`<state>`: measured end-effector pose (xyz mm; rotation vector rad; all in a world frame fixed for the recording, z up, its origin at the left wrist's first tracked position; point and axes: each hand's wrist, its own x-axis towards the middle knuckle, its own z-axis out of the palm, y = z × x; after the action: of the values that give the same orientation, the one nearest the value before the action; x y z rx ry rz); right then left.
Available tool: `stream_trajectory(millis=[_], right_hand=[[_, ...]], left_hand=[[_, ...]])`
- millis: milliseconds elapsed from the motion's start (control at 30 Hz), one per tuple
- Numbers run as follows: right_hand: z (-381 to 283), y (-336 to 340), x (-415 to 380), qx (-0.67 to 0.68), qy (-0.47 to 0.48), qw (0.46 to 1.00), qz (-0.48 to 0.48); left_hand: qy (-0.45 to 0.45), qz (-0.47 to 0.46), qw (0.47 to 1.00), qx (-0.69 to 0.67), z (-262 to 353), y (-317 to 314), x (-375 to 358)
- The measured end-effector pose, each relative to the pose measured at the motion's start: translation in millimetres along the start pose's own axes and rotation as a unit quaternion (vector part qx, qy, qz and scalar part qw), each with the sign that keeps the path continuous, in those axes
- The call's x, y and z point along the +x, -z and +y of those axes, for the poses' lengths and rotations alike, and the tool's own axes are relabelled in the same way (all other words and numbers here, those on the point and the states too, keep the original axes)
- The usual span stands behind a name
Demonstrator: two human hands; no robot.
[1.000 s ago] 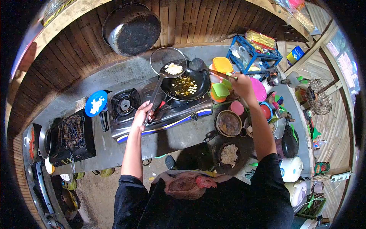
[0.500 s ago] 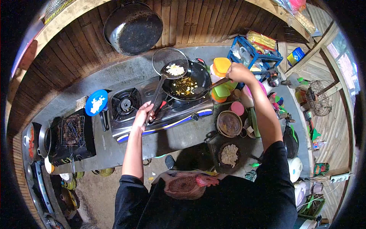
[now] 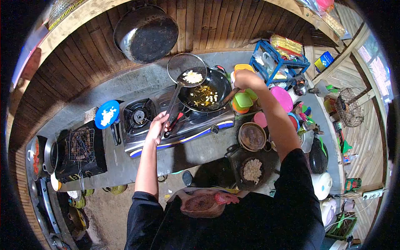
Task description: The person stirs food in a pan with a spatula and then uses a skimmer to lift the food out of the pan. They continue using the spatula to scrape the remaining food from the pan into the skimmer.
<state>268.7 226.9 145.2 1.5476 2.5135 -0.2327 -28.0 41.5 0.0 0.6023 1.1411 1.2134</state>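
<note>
My left hand (image 3: 158,126) is closed round the long handle of a wire strainer (image 3: 176,66). Pale fried pieces (image 3: 193,76) lie in the strainer, which is held over the far left rim of a black wok (image 3: 221,79). In the wok, brown oil (image 3: 200,92) has pale bits and darker strips floating in it. My right hand (image 3: 248,79) grips the handle of a spatula (image 3: 228,99); its blade reaches toward the wok's right side and is hard to make out. The wok's red and black handle (image 3: 176,123) points toward me, close to my left hand.
The wok sits on a two-burner stove (image 3: 179,134), whose left burner (image 3: 140,116) is bare. Left of it are a blue plate (image 3: 107,114) with white pieces and a grill rack (image 3: 81,143). Stacked containers (image 3: 242,101), a blue basket (image 3: 283,68) and a clay pot (image 3: 251,136) stand right.
My right hand has moved a little left and nearer the wok with the spatula, and its forearm has swung left. The strainer in my left hand stays nearly in place.
</note>
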Motion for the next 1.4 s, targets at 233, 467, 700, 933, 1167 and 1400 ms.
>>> stream_trajectory(millis=[233,467,700,933,1167,1400], right_hand=[[-10.4,-19.9,-35.2,-0.06,0.01,0.997,0.048],[11.7,-95.3,-29.0,-0.009,0.015,0.971,0.238],[12.2,-128.9,-14.8,0.059,-0.008,0.973,0.222],[-1.1,-151.1,0.2,0.194,-0.014,0.95,0.245],[-6.7,-179.0,5.1,0.298,0.019,0.901,0.314],[17.6,-167.4,-14.7,0.27,0.039,0.902,0.334]], left_hand=[[-0.001,-0.007,1.0,-0.013,2.0,-0.2,-0.3],[-0.011,-0.018,1.0,-0.004,-1.9,4.5,5.3],[-0.016,0.001,1.0,-0.007,0.3,1.2,5.5],[-0.018,0.018,0.999,-0.04,-1.2,0.5,9.9],[-0.006,0.009,0.999,-0.04,-3.3,4.8,12.2],[-0.013,0.036,0.999,-0.035,1.4,-3.0,4.2]])
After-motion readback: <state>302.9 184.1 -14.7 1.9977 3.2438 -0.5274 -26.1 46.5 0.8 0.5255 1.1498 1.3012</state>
